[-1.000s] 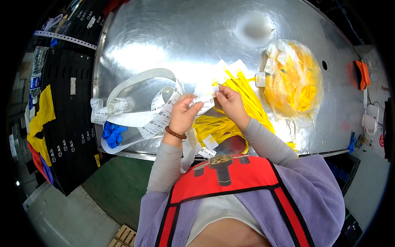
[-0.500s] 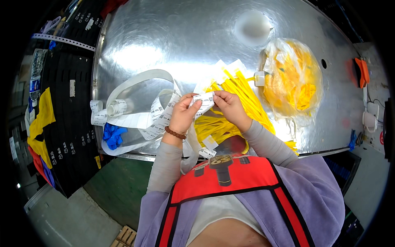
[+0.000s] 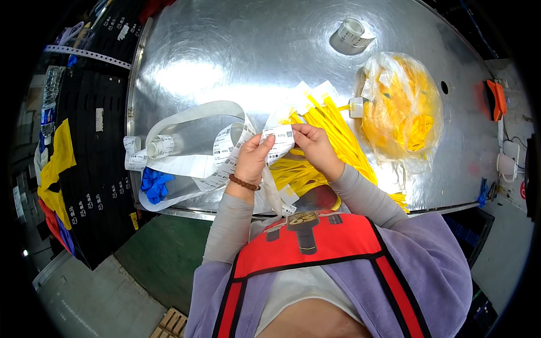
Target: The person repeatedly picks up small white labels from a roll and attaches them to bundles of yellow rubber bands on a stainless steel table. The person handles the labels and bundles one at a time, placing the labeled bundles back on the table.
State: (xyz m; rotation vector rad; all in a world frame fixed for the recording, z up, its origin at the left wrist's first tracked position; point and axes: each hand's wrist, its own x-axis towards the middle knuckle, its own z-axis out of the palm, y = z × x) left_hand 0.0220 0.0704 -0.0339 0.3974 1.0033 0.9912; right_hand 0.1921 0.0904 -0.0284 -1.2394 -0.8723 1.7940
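Note:
My left hand (image 3: 252, 162), with a brown bead bracelet on its wrist, pinches a white printed label strip (image 3: 279, 142) between thumb and fingers. At the strip's right end my right hand (image 3: 316, 147) has its thumb and fingertips closed on the edge. From my left hand the label strip runs back in loops over the table's left side, ending near a small label roll (image 3: 160, 146). Just beyond and beneath my hands lies a bundle of yellow straps (image 3: 344, 135) with white tags at their far ends. The part of the bundle under my hands is hidden.
A clear plastic bag (image 3: 397, 107) of yellow straps lies right of the bundle on the metal table (image 3: 270, 50). Another label roll (image 3: 353, 36) stands at the back. A crumpled blue item (image 3: 155, 185) lies front left. Black crates (image 3: 93, 141) stand beyond the left edge.
The back label roll, a smeared white disc before, now shows sharply with its loose tail. My left hand has shifted slightly right, and the loops of strip beside it have moved.

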